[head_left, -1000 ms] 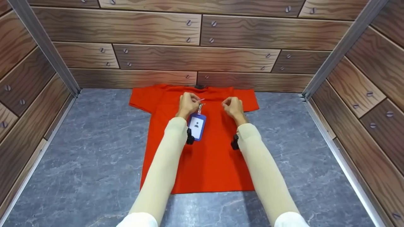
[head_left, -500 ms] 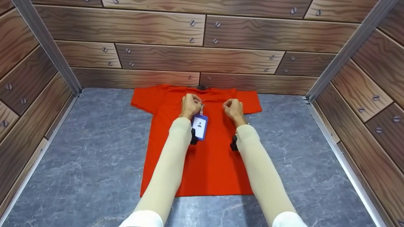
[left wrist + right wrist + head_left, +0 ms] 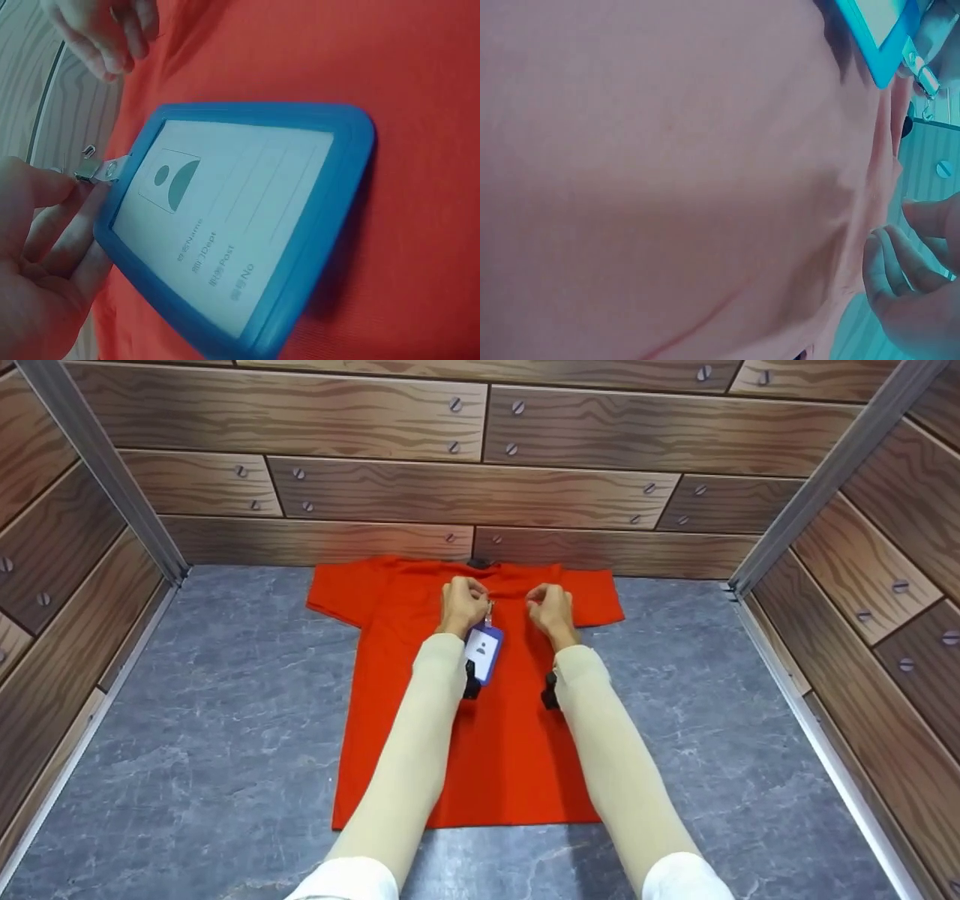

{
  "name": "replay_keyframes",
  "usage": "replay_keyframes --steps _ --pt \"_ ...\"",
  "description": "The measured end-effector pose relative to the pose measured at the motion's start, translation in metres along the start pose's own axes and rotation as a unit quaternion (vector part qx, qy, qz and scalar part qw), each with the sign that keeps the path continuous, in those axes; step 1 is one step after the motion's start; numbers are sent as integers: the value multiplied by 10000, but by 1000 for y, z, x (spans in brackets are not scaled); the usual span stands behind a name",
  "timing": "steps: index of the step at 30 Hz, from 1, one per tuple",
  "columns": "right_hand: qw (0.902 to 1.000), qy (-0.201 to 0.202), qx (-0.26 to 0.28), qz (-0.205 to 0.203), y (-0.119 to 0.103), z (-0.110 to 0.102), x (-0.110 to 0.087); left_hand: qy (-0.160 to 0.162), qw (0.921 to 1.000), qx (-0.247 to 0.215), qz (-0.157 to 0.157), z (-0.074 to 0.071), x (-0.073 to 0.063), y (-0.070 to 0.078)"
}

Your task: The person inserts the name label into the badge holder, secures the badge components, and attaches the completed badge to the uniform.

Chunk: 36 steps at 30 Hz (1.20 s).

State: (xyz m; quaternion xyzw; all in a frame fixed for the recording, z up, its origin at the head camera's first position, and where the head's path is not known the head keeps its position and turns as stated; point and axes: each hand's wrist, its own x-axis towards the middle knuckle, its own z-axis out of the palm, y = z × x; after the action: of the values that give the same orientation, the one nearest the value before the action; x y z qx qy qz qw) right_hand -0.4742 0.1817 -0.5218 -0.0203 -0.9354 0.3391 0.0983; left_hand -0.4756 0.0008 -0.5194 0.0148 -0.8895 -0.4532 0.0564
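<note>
A red T-shirt [image 3: 510, 750] lies spread flat, its collar toward the back wall. Above its chest my left hand [image 3: 462, 604] pinches the small metal clip [image 3: 86, 171] of a blue-framed ID badge [image 3: 484, 652]. In the left wrist view the badge hangs from a clear strap, tilted, with its printed card facing the camera. My right hand [image 3: 552, 611] hovers over the shirt on the other side of the badge. Its fingers [image 3: 900, 262] are loosely bent, thumb and fingertips apart, with nothing seen between them.
The shirt lies on a grey marbled surface [image 3: 225, 720]. Wood-patterned panels [image 3: 375, 495] stand at the back and both sides, with grey metal posts [image 3: 832, 480] at the corners. A small dark patch [image 3: 480, 563] shows at the shirt's collar.
My left hand has shifted a little to the right with the badge, closing the gap to my right hand. The right hand has hardly moved, and the shirt lies as before.
</note>
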Motion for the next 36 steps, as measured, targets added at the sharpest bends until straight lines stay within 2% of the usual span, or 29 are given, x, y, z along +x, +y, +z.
replay_keyframes --steps 6,10,14,22,24,25,30,31,36 --pt "10000 -81 -14 -25 2 2 3 -29 10000 62 -18 2 2 -3" --pt "9996 -200 34 -214 5 5 6 54 9998 166 -126 4 3 -7" --pt "9992 -213 28 -323 5 8 9 104 9997 206 -57 6 5 -9" --pt "9961 -571 -169 -658 7 16 11 171 9992 354 -101 9 9 -11" --pt "9963 -551 -202 -621 7 16 11 178 9993 329 -87 10 11 -10" --pt "9965 -536 -243 -597 7 17 11 186 9993 308 -50 16 19 -16" --pt "9977 -414 -319 -438 8 19 12 140 9998 163 26 24 29 -20" --pt "9977 -395 -349 -419 8 19 12 147 9997 190 73 29 33 -23" --pt "9978 -445 -468 -122 10 18 9 47 9997 246 -57 35 26 -20"
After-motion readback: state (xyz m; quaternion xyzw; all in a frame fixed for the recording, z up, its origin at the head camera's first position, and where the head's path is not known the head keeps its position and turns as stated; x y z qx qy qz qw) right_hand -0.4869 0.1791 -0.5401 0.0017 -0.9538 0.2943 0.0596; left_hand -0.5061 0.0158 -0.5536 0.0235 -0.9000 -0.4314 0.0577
